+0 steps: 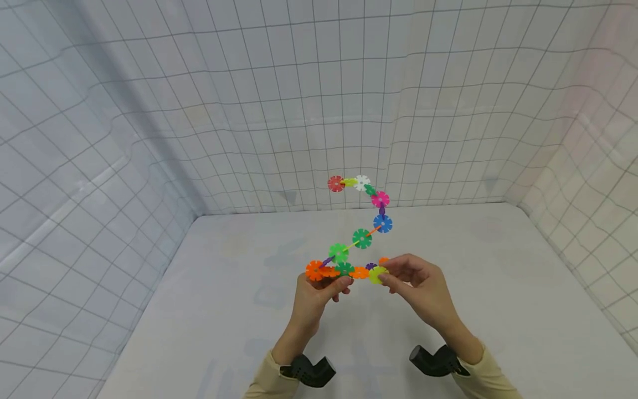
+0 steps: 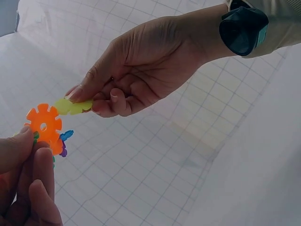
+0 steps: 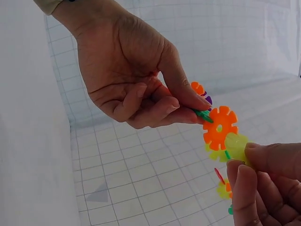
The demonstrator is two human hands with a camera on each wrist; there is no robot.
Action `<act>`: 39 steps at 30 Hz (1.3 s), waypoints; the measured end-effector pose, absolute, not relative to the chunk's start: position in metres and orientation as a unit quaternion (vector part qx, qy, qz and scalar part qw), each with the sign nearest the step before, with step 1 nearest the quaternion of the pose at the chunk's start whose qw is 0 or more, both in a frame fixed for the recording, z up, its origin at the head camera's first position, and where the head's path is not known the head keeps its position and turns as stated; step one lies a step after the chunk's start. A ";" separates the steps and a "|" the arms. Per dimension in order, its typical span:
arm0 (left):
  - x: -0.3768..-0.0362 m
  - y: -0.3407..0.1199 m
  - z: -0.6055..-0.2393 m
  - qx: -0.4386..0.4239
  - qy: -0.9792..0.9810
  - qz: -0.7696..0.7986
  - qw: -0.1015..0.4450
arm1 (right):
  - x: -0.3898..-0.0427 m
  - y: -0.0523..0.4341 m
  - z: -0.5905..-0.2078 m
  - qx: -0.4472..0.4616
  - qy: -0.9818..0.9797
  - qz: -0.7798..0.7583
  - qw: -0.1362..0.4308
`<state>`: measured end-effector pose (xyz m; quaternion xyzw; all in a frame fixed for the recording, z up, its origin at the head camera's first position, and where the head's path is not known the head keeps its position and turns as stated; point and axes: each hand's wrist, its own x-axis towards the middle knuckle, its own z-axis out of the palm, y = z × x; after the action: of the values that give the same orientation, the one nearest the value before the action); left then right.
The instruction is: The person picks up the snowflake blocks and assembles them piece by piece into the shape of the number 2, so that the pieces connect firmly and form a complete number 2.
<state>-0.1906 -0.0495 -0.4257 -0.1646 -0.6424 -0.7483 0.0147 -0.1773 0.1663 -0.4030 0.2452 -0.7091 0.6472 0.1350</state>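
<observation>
A chain of slotted plastic snowflake discs in many colours is held up above the table. My left hand (image 1: pixel 310 305) pinches a green disc (image 1: pixel 344 270) of it between thumb and fingers. My right hand (image 1: pixel 426 285) pinches a yellow disc (image 1: pixel 377 275) at the chain's near right. Between the two hands sits an orange disc (image 2: pixel 43 123), with the yellow disc's edge right at its rim. From an orange disc (image 1: pixel 314 270) over my left hand, the chain bends back through a light green disc (image 1: pixel 339 252) and a blue disc (image 1: pixel 382 223) to a red disc (image 1: pixel 336 184).
The white tabletop (image 1: pixel 224 310) spreads under both hands. White sheeting with a dark grid (image 1: pixel 299 111) hangs behind the table and on both sides. A black wrist camera (image 1: pixel 313 371) is strapped to the left wrist, another black camera (image 1: pixel 436 360) to the right.
</observation>
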 end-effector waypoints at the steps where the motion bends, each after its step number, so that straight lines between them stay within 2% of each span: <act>1: -0.190 -0.050 -0.426 -0.164 -0.643 -0.748 0.015 | -0.177 0.166 -0.403 0.253 -0.707 0.644 0.144; 4: -0.190 -0.050 -0.426 -0.163 -0.642 -0.749 0.012 | -0.178 0.167 -0.404 0.276 -0.696 0.644 0.157; 19: -0.190 -0.048 -0.428 -0.177 -0.634 -0.753 0.014 | -0.180 0.171 -0.404 0.296 -0.676 0.661 0.132; 27: -0.189 -0.047 -0.429 -0.181 -0.630 -0.755 0.015 | -0.180 0.168 -0.408 0.281 -0.669 0.679 0.107; 39: -0.190 -0.049 -0.429 -0.188 -0.638 -0.747 0.004 | -0.179 0.160 -0.413 0.278 -0.653 0.696 0.109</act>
<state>-0.1900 -0.0493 -0.4292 -0.1881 -0.6382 -0.7465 0.0043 -0.1792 0.1599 -0.4128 0.2782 -0.6531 0.6958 0.1094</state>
